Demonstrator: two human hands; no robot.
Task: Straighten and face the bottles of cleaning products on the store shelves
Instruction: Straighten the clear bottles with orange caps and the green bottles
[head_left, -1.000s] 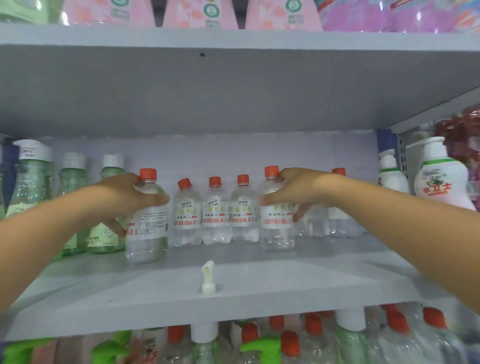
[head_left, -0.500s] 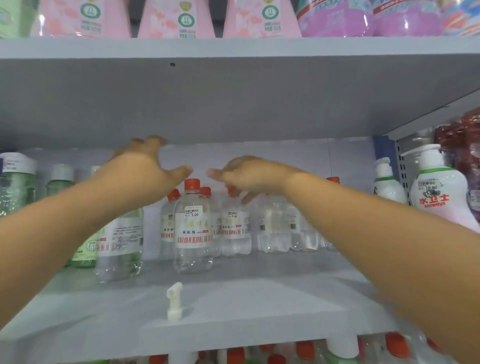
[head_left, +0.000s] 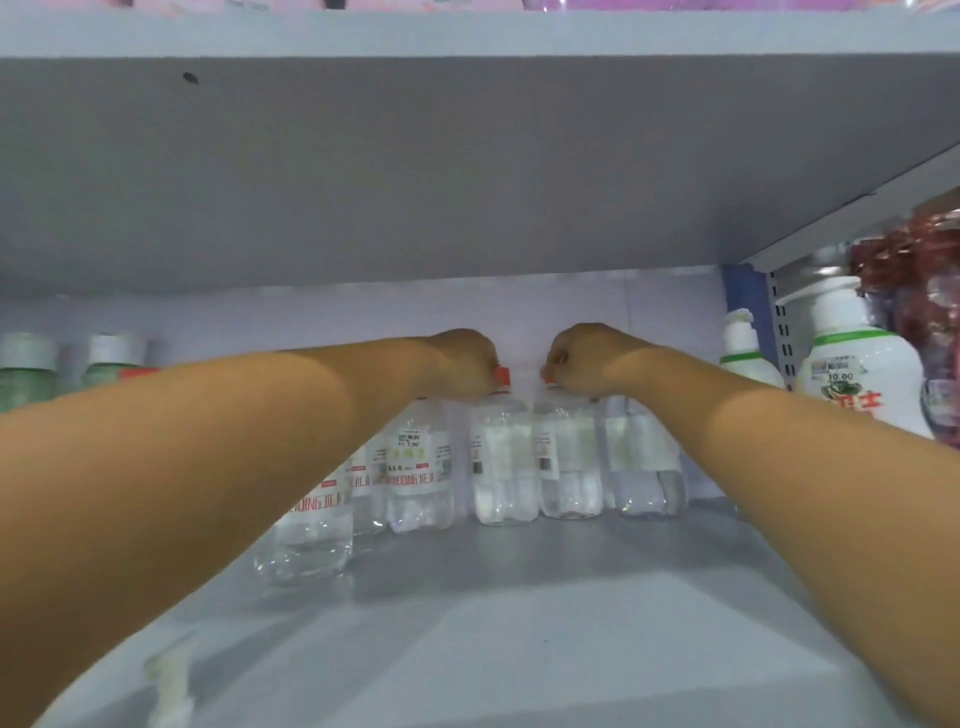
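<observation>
Way back on the grey shelf (head_left: 519, 613), both hands are on the tops of clear bottles. The left hand (head_left: 462, 364) is curled up tight around the top of one clear bottle (head_left: 503, 462). A bit of its red cap (head_left: 502, 375) peeks out beside the fingers. The right hand (head_left: 582, 358) is curled up too, and it grips the top of the next clear bottle (head_left: 570, 462). Only a tiny bit of red shows under that hand. The two hands are close, side by side, with a small gap between them.

These two bottles stand upright at the back of the shelf, and they touch each other. Their labels are turned partly away. One more clear bottle (head_left: 644, 457) stands just to the right of them. To the left, more clear bottles stand in a row, and one with a price sticker (head_left: 415, 462) faces the front. Another bottle (head_left: 311, 525) stands nearer the front, partly hidden by the left arm.

Far right, white pump bottles (head_left: 862, 374) with green bands stand upright. Far left, green bottles (head_left: 26, 374) with pale caps stand, a bit blurry. A small white part (head_left: 169, 686) lies near the front edge of the shelf.
</observation>
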